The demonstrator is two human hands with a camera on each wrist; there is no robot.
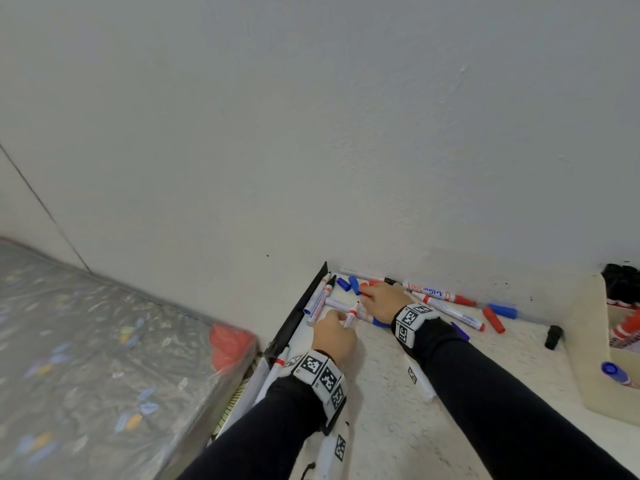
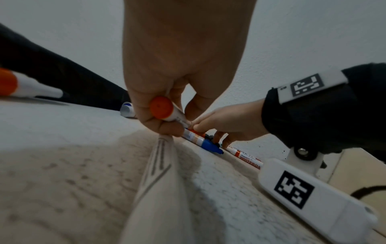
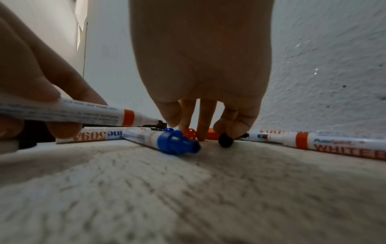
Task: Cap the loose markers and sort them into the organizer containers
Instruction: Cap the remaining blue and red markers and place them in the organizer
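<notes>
Red-banded and uncapped, the white plastic whiteboard marker (image 1: 351,315) is sitting in the left hand (image 1: 333,336), whose grip is pinching round the barrel so that the bare tip is pointing out past the fingers toward the wall; held that way, the nib end is probably being kept free to take a cap. Just beyond that tip, the right hand (image 1: 382,301) is reaching down into the scatter by the wall, its grip closing with curled fingertips on a small red plastic cap (image 3: 190,133) lying on the pale speckled surface (image 1: 381,393); whether the cap is already lifted I cannot tell. A little black cap (image 3: 225,140) is lying against the same fingertips, and a blue-ended marker (image 3: 167,142) is resting just in front of them. Off beyond the right wrist, well apart from both grips, the cream organizer container (image 1: 588,341) is holding sorted markers, so the matching colour is being picked first.
</notes>
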